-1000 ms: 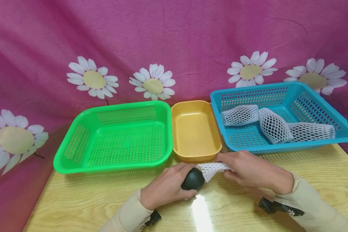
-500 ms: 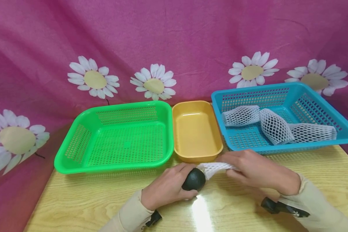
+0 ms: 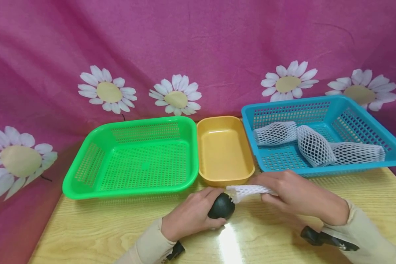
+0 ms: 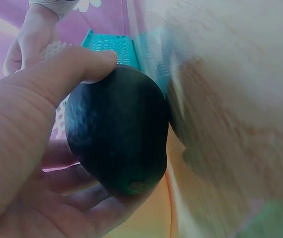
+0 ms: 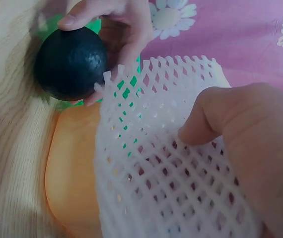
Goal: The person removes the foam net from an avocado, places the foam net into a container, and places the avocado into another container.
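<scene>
Left hand [image 3: 193, 214] grips the dark fruit [image 3: 222, 206], well in from the table's [image 3: 95, 227] left edge. Right hand [image 3: 293, 192] pinches the net [image 3: 249, 190], its length running leftward, mouth just beside the fruit.

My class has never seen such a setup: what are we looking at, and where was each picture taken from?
There is no machine here, just a person's bare left hand and right hand. The wide view looks forward and down from the head; the two close ones look out from each wrist. On the wooden table stand a green basket, a yellow tray and a blue basket holding three white foam nets. The left hand holds an avocado, and the right hand grips another foam net beside it.
</scene>
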A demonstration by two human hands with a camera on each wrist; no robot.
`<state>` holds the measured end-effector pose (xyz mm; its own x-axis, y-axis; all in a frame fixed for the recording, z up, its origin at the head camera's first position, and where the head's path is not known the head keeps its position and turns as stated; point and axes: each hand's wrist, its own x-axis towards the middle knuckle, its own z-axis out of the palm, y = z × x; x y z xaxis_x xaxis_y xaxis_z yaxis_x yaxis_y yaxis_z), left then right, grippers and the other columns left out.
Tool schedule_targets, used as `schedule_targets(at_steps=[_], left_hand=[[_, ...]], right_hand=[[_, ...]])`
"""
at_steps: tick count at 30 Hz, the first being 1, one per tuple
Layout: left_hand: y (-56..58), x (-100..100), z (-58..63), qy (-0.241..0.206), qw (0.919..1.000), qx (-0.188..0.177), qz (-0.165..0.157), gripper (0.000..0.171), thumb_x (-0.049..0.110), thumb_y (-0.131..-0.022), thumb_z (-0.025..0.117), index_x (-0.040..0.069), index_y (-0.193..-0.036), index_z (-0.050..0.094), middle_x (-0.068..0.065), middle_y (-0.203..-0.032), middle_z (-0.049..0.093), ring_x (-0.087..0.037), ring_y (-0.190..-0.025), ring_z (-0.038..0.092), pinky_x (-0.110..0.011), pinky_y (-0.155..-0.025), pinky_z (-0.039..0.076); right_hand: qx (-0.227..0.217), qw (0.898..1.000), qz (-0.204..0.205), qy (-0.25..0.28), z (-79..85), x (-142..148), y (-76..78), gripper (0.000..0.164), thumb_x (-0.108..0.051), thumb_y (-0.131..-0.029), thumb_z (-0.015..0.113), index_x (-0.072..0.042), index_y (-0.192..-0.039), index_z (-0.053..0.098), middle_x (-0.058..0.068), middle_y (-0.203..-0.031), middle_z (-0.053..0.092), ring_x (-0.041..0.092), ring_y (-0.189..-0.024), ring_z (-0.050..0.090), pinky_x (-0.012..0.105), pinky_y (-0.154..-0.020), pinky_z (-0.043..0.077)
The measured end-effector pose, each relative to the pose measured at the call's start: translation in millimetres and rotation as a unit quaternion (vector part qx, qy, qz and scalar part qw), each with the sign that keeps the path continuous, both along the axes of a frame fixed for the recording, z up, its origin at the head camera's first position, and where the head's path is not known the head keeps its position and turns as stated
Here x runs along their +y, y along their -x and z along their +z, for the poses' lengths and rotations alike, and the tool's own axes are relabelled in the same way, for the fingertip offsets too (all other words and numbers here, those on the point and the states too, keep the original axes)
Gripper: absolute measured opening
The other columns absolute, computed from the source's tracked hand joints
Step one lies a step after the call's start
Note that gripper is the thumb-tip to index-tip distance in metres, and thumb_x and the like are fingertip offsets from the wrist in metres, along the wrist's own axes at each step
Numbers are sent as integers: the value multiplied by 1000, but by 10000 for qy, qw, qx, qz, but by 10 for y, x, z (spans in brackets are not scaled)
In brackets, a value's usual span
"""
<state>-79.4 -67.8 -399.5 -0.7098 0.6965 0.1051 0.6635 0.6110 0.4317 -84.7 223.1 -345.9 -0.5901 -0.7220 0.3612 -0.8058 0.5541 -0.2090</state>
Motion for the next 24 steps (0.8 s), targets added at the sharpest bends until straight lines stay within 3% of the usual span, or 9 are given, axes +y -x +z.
schedule_targets(at_steps=[11,24], left_hand=[[0,-10,-16,-58,10000,-15,10,64,35,-86,82,7,-138,59,-7,-130,69,-15,-105,70,-23,-85,59],[8,-21,-8,30,10000,19,41,66,37,-86,82,8,-140,57,-7,-128,69,-16,-106,69,-26,-89,59]], right_hand=[[214,9997,51,51,4,8,2,45,-4,-77,77,-16,-119,71,-5,-110,78,7,-91,73,31,-75,61],[311,9993,96,193,-13,1,15,48,-2,-73,81,-18,-117,70,-9,-108,77,8,-88,73,31,-73,61]])
